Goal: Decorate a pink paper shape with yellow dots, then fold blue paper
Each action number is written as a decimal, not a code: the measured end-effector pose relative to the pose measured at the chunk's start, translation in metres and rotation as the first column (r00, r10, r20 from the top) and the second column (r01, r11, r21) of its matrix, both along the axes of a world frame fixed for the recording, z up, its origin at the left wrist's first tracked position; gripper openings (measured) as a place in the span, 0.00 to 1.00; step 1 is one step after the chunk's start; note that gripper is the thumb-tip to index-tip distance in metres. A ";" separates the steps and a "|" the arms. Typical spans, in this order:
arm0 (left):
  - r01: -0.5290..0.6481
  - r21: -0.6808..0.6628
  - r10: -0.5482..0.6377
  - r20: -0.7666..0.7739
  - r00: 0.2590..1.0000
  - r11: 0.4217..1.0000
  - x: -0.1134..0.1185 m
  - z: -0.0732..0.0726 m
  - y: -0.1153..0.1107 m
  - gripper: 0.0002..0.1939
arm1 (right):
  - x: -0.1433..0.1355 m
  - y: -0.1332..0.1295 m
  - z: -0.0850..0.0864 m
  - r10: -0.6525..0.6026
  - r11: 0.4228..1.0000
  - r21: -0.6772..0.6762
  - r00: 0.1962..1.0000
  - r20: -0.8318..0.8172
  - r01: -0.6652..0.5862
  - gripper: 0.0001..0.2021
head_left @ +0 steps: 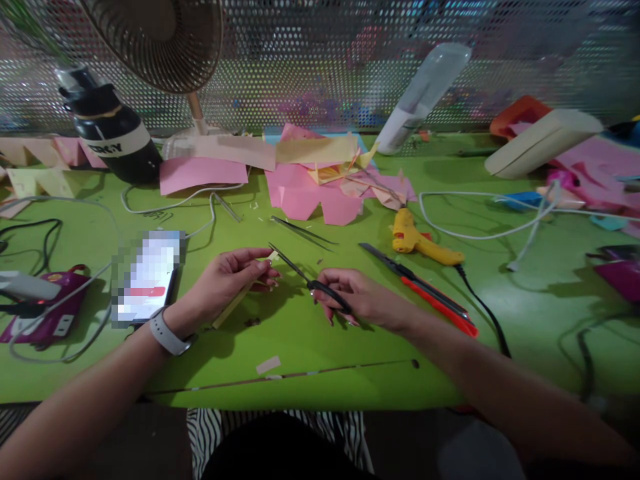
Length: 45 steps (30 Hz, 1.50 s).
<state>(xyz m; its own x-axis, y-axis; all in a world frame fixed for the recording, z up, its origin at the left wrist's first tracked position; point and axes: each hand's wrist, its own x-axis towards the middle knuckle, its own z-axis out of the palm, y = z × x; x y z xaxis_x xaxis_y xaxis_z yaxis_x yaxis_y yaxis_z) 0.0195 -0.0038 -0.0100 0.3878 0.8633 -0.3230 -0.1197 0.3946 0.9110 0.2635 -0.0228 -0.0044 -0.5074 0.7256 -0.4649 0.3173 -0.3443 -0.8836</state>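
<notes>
Between the thumb and fingers of my left hand [235, 277] is a narrow pale yellow paper strip [233, 310], which slants down toward the table edge. My right hand [345, 297] grips black-handled scissors [327, 291] with fingers around the handles. Their blades point up and left, with the tips beside the strip's upper end; I cannot tell whether they touch it. Tweezers [305, 231] lie just beyond the blades. To the right of my right hand rests a red and black utility knife [425, 290]. A small paper scrap [269, 365] lies near the front edge.
A yellow glue gun [420, 240] with a black cord lies at the right. Pink cut paper [320, 200] is piled at the back. On the left are a phone [150, 277], a purple power strip [60, 310], a black bottle [113, 130] and a fan [160, 40]. White cables [450, 233] cross the table.
</notes>
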 end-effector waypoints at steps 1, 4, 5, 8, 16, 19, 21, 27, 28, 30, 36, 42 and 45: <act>0.001 0.000 -0.001 0.002 1.000 1.000 0.000 0.000 0.000 0.15 | 0.000 0.000 0.000 0.000 1.000 0.000 1.000 0.001 0.000 0.22; -0.002 0.000 0.002 0.002 1.000 1.000 0.001 0.001 0.000 0.15 | -0.002 0.000 0.002 -0.005 1.000 -0.010 1.000 0.009 0.005 0.23; -0.004 -0.002 0.004 0.000 1.000 1.000 0.001 0.001 0.000 0.15 | -0.002 0.000 0.002 -0.008 1.000 -0.015 1.000 0.012 0.008 0.23; -0.016 -0.011 0.016 -0.012 1.000 1.000 0.002 0.001 0.000 0.17 | -0.003 -0.001 0.004 -0.022 1.000 -0.022 1.000 0.021 0.022 0.24; -0.032 -0.023 0.031 -0.034 0.999 0.999 0.004 0.000 0.000 0.17 | -0.005 0.000 0.006 -0.041 0.999 -0.025 0.999 0.032 0.042 0.25; -0.030 -0.027 0.029 -0.030 0.999 0.999 0.003 0.000 0.000 0.16 | -0.006 0.000 0.008 -0.049 0.998 -0.032 0.998 0.041 0.050 0.25; -0.029 -0.028 0.029 -0.027 0.999 0.999 0.003 0.000 0.000 0.16 | -0.006 0.000 0.008 -0.048 0.998 -0.033 0.998 0.045 0.050 0.25; -0.029 -0.023 0.029 -0.023 0.999 0.999 0.003 0.000 0.000 0.16 | -0.006 0.000 0.005 -0.054 0.998 -0.031 0.998 0.035 0.055 0.24; -0.028 -0.022 0.028 -0.024 0.999 0.999 0.003 0.000 0.001 0.16 | -0.005 0.000 0.005 -0.055 0.998 -0.029 0.998 0.036 0.056 0.24; -0.025 -0.020 0.025 -0.023 0.999 0.999 0.003 -0.001 0.001 0.15 | -0.005 0.000 0.003 -0.059 0.998 -0.024 0.998 0.037 0.060 0.24; -0.012 -0.026 0.012 0.009 1.000 1.000 0.001 -0.004 0.002 0.14 | -0.002 0.000 -0.004 -0.065 0.998 -0.026 0.998 0.006 0.065 0.25; -0.019 -0.013 0.019 0.022 1.000 1.000 -0.001 -0.005 0.002 0.16 | 0.001 0.000 -0.006 -0.041 0.999 0.006 0.999 -0.032 0.041 0.25; -0.029 -0.011 0.029 0.033 0.999 1.000 -0.001 -0.005 0.002 0.16 | 0.001 -0.001 -0.004 -0.022 1.000 -0.001 0.999 -0.032 0.022 0.24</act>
<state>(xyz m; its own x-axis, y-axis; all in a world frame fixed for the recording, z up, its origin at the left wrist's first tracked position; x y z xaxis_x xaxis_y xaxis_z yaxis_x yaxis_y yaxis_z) 0.0183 -0.0014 -0.0149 0.3733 0.8709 -0.3196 -0.1610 0.4001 0.9022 0.2642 -0.0237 -0.0084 -0.5063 0.7362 -0.4490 0.2810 -0.3514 -0.8930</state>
